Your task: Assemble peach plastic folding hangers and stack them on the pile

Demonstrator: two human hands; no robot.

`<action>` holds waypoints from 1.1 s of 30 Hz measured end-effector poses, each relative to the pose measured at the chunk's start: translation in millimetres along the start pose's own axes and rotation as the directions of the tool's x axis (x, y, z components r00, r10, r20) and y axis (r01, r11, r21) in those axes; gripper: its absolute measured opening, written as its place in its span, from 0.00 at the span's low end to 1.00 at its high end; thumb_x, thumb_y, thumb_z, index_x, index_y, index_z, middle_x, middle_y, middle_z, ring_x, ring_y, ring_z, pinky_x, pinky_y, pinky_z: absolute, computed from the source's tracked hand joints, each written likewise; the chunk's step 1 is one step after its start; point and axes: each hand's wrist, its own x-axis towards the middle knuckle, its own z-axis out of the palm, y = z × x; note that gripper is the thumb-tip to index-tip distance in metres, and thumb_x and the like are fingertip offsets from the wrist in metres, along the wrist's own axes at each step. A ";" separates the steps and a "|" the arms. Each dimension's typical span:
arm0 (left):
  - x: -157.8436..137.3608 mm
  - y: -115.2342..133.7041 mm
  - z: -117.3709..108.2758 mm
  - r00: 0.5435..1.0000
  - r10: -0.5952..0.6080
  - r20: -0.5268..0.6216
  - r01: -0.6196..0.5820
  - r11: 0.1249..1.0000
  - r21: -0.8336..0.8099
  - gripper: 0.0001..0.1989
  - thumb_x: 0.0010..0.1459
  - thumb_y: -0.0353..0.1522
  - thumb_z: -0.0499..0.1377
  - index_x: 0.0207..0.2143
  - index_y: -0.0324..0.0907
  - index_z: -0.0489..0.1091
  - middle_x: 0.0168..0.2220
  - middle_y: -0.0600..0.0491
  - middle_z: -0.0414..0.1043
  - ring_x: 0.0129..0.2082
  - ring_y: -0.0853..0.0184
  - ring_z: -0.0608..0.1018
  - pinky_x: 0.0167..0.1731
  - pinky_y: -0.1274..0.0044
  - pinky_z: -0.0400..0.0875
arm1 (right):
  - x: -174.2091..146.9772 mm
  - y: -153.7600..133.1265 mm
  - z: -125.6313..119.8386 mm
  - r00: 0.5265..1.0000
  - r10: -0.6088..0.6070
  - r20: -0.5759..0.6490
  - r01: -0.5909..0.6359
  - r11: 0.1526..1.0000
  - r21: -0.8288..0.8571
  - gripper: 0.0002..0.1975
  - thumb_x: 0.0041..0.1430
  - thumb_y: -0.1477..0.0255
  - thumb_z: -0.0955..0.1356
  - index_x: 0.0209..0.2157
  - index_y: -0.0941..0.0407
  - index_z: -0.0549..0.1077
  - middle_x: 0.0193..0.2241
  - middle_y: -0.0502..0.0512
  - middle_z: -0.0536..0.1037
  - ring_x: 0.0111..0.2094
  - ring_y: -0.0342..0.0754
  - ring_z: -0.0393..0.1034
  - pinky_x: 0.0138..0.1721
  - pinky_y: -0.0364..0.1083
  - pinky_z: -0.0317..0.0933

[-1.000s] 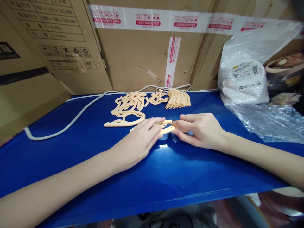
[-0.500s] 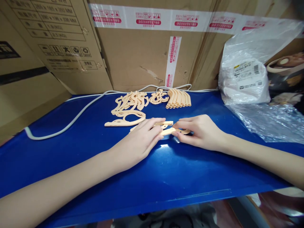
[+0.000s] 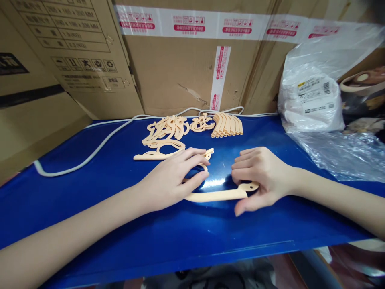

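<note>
My left hand [image 3: 177, 174] is closed over a cream plastic folding clothes hanger, its fingers curled on the upper parts and hiding much of them. One end [image 3: 209, 153] of the hanger sticks out past the fingertips. Below, a long hanger arm [image 3: 216, 196] stretches right from under the left thumb. Its rounded end piece [image 3: 249, 186], with a small hole, lies between the thumb and fingers of my right hand [image 3: 263, 174]. That hand's thumb is spread away from the curled fingers, and nothing is visibly pinched there.
Behind the left hand lie joined cream hanger parts [image 3: 162, 150], a heap of curved pieces [image 3: 170, 127], small hooks [image 3: 202, 123] and a row of hollow arms [image 3: 227, 125]. A white cable [image 3: 102, 146], cardboard boxes [image 3: 186, 68] and a plastic-wrapped package [image 3: 311, 96] border the blue table [image 3: 195, 245].
My right hand has come off its pinch, with its thumb now spread and lower. The hanger arm now lies nearer me, between both hands. My left hand has shifted slightly left.
</note>
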 end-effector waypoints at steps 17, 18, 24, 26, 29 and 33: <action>1.4 -7.8 6.0 0.992 -0.001 -0.124 0.000 1.000 -0.005 0.15 0.62 0.36 0.59 0.50 0.43 0.69 0.55 0.48 0.69 0.55 0.60 0.72 0.55 0.67 0.67 | 4.9 2.4 -6.7 0.999 0.030 0.033 -0.029 0.999 -0.015 0.20 0.60 0.53 0.66 0.29 0.57 0.72 0.33 0.56 0.73 0.34 0.48 0.64 0.42 0.50 0.53; 1.6 -7.3 6.5 0.992 -0.004 -0.127 0.004 1.000 -0.001 0.15 0.62 0.37 0.59 0.49 0.43 0.69 0.55 0.48 0.69 0.55 0.60 0.72 0.55 0.68 0.67 | 4.7 2.6 -8.0 0.999 0.035 0.030 -0.035 0.999 -0.024 0.19 0.61 0.54 0.66 0.29 0.57 0.72 0.35 0.57 0.74 0.35 0.48 0.64 0.43 0.50 0.53; 2.4 -3.6 7.5 0.984 -0.040 -0.174 0.039 0.999 -0.011 0.13 0.62 0.35 0.58 0.48 0.41 0.69 0.54 0.47 0.70 0.54 0.61 0.72 0.55 0.68 0.66 | 2.1 5.9 -16.0 0.991 0.135 0.025 -0.130 0.981 -0.144 0.25 0.59 0.49 0.65 0.40 0.57 0.75 0.44 0.62 0.75 0.40 0.53 0.70 0.43 0.51 0.59; 2.4 -3.1 7.3 0.983 -0.050 -0.175 0.048 0.999 -0.016 0.13 0.62 0.35 0.57 0.48 0.40 0.69 0.53 0.47 0.70 0.54 0.61 0.72 0.55 0.68 0.66 | 1.0 6.8 -16.6 0.987 0.159 0.012 -0.154 0.969 -0.191 0.27 0.59 0.48 0.64 0.44 0.57 0.76 0.47 0.63 0.76 0.41 0.54 0.72 0.43 0.52 0.61; 2.0 -2.9 7.1 0.983 -0.065 -0.174 0.063 0.998 -0.015 0.12 0.63 0.35 0.57 0.47 0.41 0.70 0.53 0.48 0.70 0.54 0.61 0.71 0.55 0.68 0.65 | -0.7 6.0 -15.2 0.982 0.187 -0.014 -0.184 0.948 -0.261 0.29 0.60 0.47 0.64 0.48 0.57 0.75 0.51 0.65 0.76 0.45 0.58 0.74 0.44 0.54 0.63; 1.4 -2.7 7.2 0.981 -0.083 -0.173 0.084 0.996 -0.004 0.11 0.63 0.36 0.57 0.47 0.41 0.70 0.54 0.49 0.69 0.55 0.61 0.71 0.56 0.68 0.65 | -1.5 0.8 -12.7 0.972 0.232 -0.026 -0.229 0.926 -0.301 0.29 0.61 0.49 0.64 0.50 0.58 0.75 0.52 0.64 0.76 0.45 0.59 0.76 0.43 0.54 0.66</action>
